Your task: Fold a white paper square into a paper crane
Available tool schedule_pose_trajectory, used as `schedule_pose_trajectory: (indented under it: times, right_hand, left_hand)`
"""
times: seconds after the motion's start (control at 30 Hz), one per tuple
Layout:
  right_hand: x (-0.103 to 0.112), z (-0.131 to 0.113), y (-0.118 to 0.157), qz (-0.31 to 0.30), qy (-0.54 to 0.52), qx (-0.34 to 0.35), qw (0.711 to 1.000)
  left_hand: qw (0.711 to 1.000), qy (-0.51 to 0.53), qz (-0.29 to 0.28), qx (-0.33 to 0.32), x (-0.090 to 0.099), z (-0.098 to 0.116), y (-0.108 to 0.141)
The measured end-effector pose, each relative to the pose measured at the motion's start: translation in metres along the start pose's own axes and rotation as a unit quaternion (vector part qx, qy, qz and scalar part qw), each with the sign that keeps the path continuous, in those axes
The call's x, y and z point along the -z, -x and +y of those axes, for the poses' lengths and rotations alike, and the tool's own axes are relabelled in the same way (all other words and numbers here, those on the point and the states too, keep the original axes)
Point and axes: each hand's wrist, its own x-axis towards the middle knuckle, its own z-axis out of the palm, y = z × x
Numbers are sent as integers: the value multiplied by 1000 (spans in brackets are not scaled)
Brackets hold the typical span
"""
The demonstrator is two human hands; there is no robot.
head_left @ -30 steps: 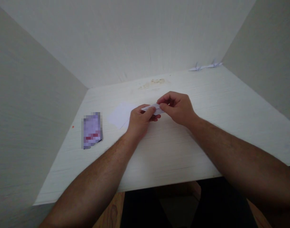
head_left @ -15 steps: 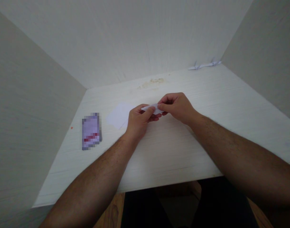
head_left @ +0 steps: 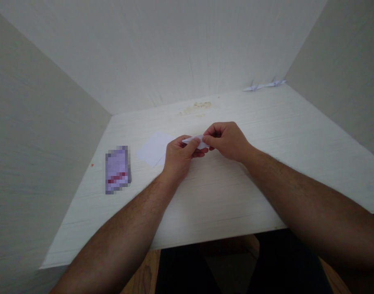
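A small folded piece of white paper (head_left: 200,143) with a pointed left end is held between both hands over the middle of the table. My left hand (head_left: 181,154) is closed on it, thumb lying on top and fingers underneath. From the other side, my right hand (head_left: 228,139) pinches its right end between thumb and fingertips. Part of the folded paper is hidden by the fingers. White paper sheets (head_left: 154,150) lie flat on the table, just left of my left hand and partly covered by it.
The white table (head_left: 217,200) is enclosed by walls at the back and sides. A blurred-out, phone-like object (head_left: 117,169) lies at the left. Two folded white paper figures (head_left: 253,87) rest by the back right corner. A brownish stain (head_left: 202,105) marks the table near the back wall.
My right hand has shifted very slightly down and left at the folded paper's right end. Both hands keep their grip, and the other things stay where they were.
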Motion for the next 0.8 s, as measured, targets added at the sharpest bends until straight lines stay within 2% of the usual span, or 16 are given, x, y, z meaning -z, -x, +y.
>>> schedule_pose_trajectory:
  times: [0.4, 0.5, 0.63, 0.8]
  right_hand:
    - [-1, -1, 1, 2, 60, 11, 998]
    - [-2, -2, 2, 6, 67, 7, 998]
    - [-2, -2, 2, 10, 72, 14, 997]
    - [-1, -1, 1, 7, 66, 8, 998]
  left_hand:
    - [1000, -15, -7, 1, 0, 0, 0]
    - [999, -35, -7, -20, 3, -3, -1]
    - [994, -87, 20, -60, 6, -4, -3]
    - [991, -110, 26, -76, 7, -4, -4]
